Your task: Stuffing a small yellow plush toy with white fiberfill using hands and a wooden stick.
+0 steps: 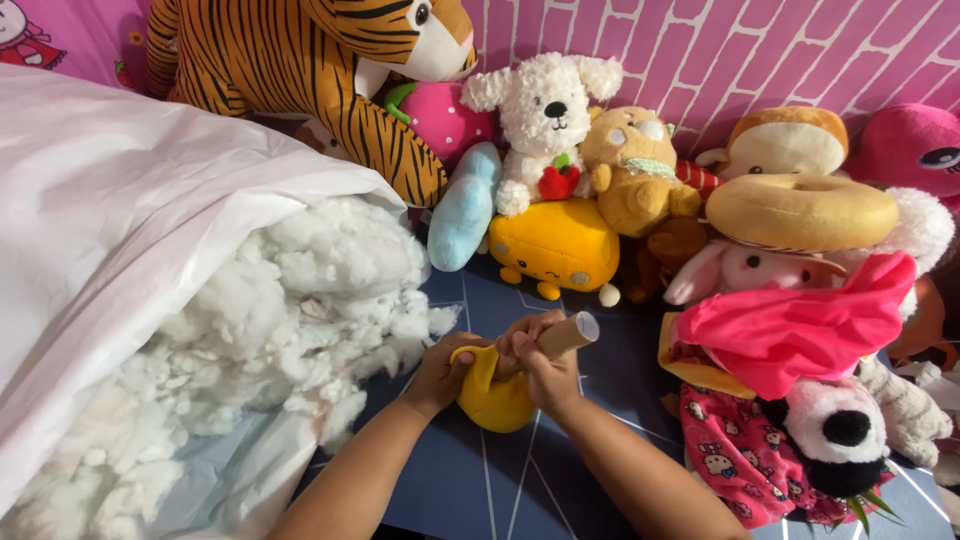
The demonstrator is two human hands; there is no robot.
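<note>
A small yellow plush shell point(493, 402) rests on the dark blue mat point(470, 480) in the middle. My left hand point(441, 373) pinches its left edge. My right hand point(540, 370) grips a tan cardboard tube point(566, 335), which is angled up to the right with its lower end pushed into the yellow plush. Both forearms come in from the bottom of the view. A heap of white stuffing fibre point(300, 300) lies just left of my left hand, spilling out of a big white bag point(110, 230).
Plush toys crowd the back and right: a tiger point(300, 70), a white dog point(545, 115), a yellow block toy point(553, 245), a light blue toy point(462, 210), a tan ring cushion point(800, 210), pink fabric point(800, 325) and a panda-faced toy point(840, 430). A pink brick-pattern wall point(750, 50) stands behind.
</note>
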